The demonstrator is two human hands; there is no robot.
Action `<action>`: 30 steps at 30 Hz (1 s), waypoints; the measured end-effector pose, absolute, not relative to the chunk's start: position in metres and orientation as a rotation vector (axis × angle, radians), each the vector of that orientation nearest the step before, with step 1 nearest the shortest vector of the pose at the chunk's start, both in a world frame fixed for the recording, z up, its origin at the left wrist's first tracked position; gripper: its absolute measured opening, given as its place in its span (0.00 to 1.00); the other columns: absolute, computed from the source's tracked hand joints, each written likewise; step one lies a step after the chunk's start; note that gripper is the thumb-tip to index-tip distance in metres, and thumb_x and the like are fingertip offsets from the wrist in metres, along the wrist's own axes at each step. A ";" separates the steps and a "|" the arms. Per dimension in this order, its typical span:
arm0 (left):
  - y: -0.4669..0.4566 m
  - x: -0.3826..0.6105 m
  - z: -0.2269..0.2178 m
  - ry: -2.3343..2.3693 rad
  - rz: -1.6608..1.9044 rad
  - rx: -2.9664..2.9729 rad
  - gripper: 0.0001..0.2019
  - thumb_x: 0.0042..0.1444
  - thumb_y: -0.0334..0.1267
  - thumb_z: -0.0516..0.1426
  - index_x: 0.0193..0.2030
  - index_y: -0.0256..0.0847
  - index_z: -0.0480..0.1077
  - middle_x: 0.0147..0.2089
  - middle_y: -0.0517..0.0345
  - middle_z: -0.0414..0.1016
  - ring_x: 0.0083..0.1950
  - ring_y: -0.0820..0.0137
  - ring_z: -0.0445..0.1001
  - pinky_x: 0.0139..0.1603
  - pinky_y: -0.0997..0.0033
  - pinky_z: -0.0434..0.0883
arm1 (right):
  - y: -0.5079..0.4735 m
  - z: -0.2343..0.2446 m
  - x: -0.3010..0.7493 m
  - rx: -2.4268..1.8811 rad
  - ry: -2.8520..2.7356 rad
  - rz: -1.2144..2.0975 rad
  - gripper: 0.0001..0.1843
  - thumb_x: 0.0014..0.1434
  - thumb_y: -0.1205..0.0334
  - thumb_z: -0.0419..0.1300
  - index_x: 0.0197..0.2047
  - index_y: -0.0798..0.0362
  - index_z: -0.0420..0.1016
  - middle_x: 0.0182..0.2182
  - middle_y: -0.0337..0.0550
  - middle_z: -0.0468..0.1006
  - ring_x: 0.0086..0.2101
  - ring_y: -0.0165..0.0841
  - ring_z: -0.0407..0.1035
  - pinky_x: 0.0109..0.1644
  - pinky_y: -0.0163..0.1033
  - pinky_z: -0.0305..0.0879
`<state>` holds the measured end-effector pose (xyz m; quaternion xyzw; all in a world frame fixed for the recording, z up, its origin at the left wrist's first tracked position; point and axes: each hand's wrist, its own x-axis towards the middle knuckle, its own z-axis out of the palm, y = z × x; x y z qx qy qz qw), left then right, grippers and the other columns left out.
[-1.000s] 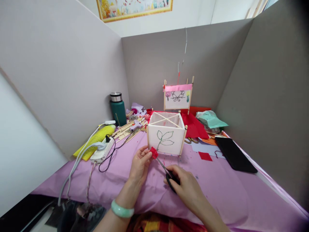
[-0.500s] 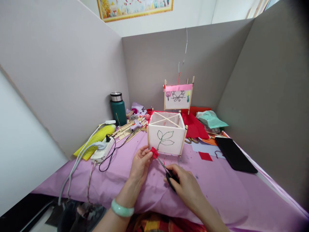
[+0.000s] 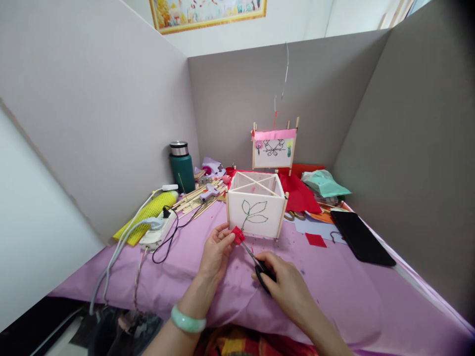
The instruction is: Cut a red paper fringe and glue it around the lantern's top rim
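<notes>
My left hand (image 3: 217,249) pinches a small folded piece of red paper (image 3: 238,235) between thumb and fingers. Black-handled scissors (image 3: 264,277) sit in my right hand (image 3: 284,279), their blades pointing up and left, with the tips at the red piece's lower right edge. Whether the blades are closed is too small to tell. Just behind both hands stands a white box-shaped lantern (image 3: 256,215) on a stick frame, with a green leaf drawing on its front and crossed sticks at its top. A flat red square (image 3: 315,240) lies to the right.
On the left are a power strip (image 3: 158,232) with cables, a green bottle (image 3: 181,167), loose sticks (image 3: 196,200) and a glue gun (image 3: 210,192). A smaller lantern (image 3: 274,151) hangs behind. A black tablet-like slab (image 3: 361,237) lies right, near red cloth (image 3: 299,193). Grey partitions surround the table.
The red piece has shifted and tilted very slightly at the scissor tips. Both hands stay in nearly the same place, and everything else is unmoved.
</notes>
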<state>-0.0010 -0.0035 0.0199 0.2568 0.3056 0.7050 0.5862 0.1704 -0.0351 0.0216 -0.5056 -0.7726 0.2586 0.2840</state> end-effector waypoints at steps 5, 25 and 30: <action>-0.003 -0.001 0.018 0.713 1.647 0.598 0.23 0.38 0.28 0.68 0.42 0.37 0.67 0.30 0.60 0.76 0.32 0.72 0.76 0.37 0.72 0.69 | -0.035 0.021 0.170 -1.352 -2.066 0.691 0.12 0.54 0.64 0.55 0.41 0.48 0.73 0.34 0.39 0.80 0.36 0.37 0.73 0.37 0.36 0.61; -0.001 -0.005 0.013 0.671 1.709 0.530 0.23 0.39 0.27 0.68 0.43 0.36 0.67 0.31 0.59 0.76 0.32 0.74 0.76 0.39 0.74 0.70 | -0.041 0.031 0.177 -1.363 -2.086 0.818 0.14 0.53 0.58 0.58 0.45 0.47 0.73 0.36 0.39 0.80 0.36 0.37 0.72 0.37 0.36 0.61; 0.000 -0.005 0.013 0.679 1.727 0.521 0.24 0.38 0.26 0.68 0.43 0.36 0.66 0.31 0.59 0.76 0.32 0.74 0.75 0.39 0.74 0.70 | -0.043 0.031 0.177 -1.362 -2.085 0.830 0.15 0.53 0.57 0.59 0.45 0.48 0.73 0.36 0.38 0.79 0.34 0.36 0.71 0.37 0.36 0.60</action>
